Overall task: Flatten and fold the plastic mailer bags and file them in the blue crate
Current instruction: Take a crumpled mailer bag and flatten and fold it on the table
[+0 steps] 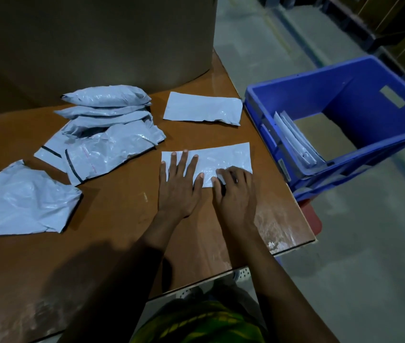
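Grey plastic mailer (231,157), folded, on the counter (122,219) at 9 o'clock of the blue crate (320,80). Hold left hand (179,186) spread flat on its 9 o'clock end; with right hand (234,191), curled and pinching the 6 o'clock edge, sweep air toward 3 o'clock.

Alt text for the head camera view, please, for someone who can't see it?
Two hands work a grey mailer on a brown table: left hand presses it flat, right hand pinches its near edge. Crumpled mailers lie left; a blue crate stands right.
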The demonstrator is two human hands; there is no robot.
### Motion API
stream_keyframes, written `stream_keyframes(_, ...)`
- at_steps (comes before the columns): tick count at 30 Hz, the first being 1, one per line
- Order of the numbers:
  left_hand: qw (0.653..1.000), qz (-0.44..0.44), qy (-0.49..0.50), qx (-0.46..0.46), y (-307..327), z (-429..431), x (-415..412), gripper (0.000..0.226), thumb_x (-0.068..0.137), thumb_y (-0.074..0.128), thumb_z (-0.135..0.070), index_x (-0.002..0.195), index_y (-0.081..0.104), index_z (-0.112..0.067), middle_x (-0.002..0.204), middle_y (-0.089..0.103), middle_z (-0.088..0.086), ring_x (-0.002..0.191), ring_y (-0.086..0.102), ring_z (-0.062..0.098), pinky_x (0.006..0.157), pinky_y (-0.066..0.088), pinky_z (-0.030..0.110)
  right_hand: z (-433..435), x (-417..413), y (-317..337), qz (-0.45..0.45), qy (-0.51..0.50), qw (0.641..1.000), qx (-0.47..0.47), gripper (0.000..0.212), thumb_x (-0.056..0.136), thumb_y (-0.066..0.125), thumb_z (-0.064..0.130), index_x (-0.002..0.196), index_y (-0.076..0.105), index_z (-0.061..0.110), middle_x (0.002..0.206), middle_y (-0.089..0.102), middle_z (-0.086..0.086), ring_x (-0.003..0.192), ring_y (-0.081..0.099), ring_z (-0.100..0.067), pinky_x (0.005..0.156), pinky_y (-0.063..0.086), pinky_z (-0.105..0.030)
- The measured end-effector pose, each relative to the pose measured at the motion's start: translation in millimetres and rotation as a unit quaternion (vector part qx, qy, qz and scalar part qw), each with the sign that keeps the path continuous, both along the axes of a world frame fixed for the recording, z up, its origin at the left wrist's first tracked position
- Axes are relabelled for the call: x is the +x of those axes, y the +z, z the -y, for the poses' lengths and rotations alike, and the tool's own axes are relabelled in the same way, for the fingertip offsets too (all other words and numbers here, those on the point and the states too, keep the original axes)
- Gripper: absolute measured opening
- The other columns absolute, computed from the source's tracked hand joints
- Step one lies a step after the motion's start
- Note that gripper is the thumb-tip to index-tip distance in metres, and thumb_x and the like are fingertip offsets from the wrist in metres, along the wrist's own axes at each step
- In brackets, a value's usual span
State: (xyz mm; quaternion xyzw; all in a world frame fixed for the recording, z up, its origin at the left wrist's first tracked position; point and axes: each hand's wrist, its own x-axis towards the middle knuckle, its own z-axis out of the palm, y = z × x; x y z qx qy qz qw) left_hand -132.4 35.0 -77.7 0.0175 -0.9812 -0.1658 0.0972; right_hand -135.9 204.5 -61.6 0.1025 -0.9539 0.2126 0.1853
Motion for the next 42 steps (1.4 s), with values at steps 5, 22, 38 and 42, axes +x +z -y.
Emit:
stream_keyframes(5, 0.994, -0.109, 0.006, 0.031, 19.4, -0.8, 16.0, 0.035, 0.106, 0.047, -0.026, 0.130, 0.067, -0.012, 0.135, 0.063, 0.012, 0.130, 0.054, 0.032, 0.110, 0.040, 0.048, 6.8, -7.9, 14.7, 0.023, -0.008, 1.000, -0.018, 0.025, 0.095, 0.062, 0.031, 0.108, 0.079, 0.017, 0.114, 0.070, -0.006, 0.108, 0.061, -0.028, 0.090, 0.048, -0.041)
stream_keyframes(22, 0.994, -0.010, 0.042, 0.099, 42.0, 32.2, 5.0, 0.028, 0.097, 0.060, -0.005, 0.122, 0.073, -0.008, 0.119, 0.065, 0.014, 0.112, 0.058, 0.033, 0.090, 0.053, 0.045, 31.5, -20.9, 8.4, 0.054, 0.065, 0.996, -0.012, 0.027, 0.098, 0.063, 0.038, 0.118, 0.077, 0.027, 0.125, 0.069, 0.000, 0.121, 0.056, -0.023, 0.097, 0.045, -0.042)
stream_keyframes(38, 0.997, 0.062, 0.028, -0.023, 7.1, 38.9, 8.8, 0.067, 0.105, 0.002, -0.049, 0.166, 0.009, -0.023, 0.174, 0.003, -0.002, 0.160, -0.005, 0.022, 0.127, -0.004, 0.049, 46.1, -47.5, -3.5, 0.125, 0.173, 0.965, 0.152, 0.057, 0.108, 0.015, 0.061, 0.162, 0.022, 0.044, 0.173, 0.009, 0.006, 0.161, 0.000, -0.024, 0.127, -0.006, -0.054)
stream_keyframes(42, 0.995, 0.082, 0.039, -0.034, 10.4, 41.6, 7.7, 0.069, 0.102, 0.000, -0.052, 0.166, 0.006, -0.027, 0.174, 0.002, -0.005, 0.160, -0.006, 0.021, 0.127, -0.004, 0.052, 48.1, -48.0, 4.7, 0.158, 0.168, 0.959, 0.164, 0.058, 0.107, 0.012, 0.063, 0.162, 0.016, 0.047, 0.174, 0.002, 0.008, 0.161, -0.005, -0.023, 0.127, -0.010, -0.052)
